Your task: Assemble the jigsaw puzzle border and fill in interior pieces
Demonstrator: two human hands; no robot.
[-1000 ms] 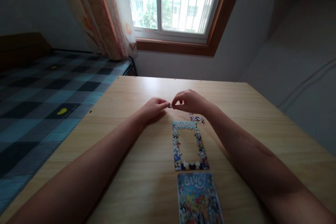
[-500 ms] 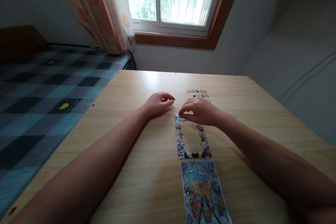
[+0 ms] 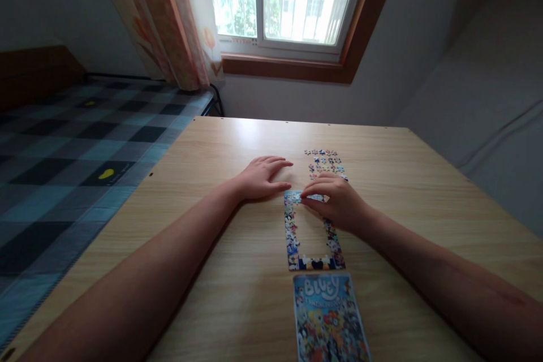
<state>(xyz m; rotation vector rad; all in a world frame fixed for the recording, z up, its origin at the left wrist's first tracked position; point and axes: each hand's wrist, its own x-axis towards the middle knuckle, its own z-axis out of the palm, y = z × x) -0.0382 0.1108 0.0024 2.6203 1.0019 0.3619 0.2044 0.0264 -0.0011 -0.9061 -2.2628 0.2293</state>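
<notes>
While the left hand [image 3: 263, 178] lies palm down with its fingers spread, holding nothing visible, the right hand [image 3: 301, 198]: bent over the top of the puzzle border, thumb and forefinger nearly meeting – whether a piece sits between them is too small to tell.
Puzzle border [image 3: 292, 240]: flat on the wooden table [image 3: 237, 271], just right of the left hand, its joined pieces framing an open middle where wood shows; the right hand hides part of its upper right.
Loose pieces [image 3: 324, 160]: scattered in rough rows beyond the right hand, toward the table's far edge.
Bluey picture [image 3: 328, 317]: just below the border on the near side, cropped by the view's lower edge.
Around the table: a bed [image 3: 85, 147] with a checked cover to the left – a curtain [image 3: 169, 22] and a barred window [image 3: 297, 0] behind.
</notes>
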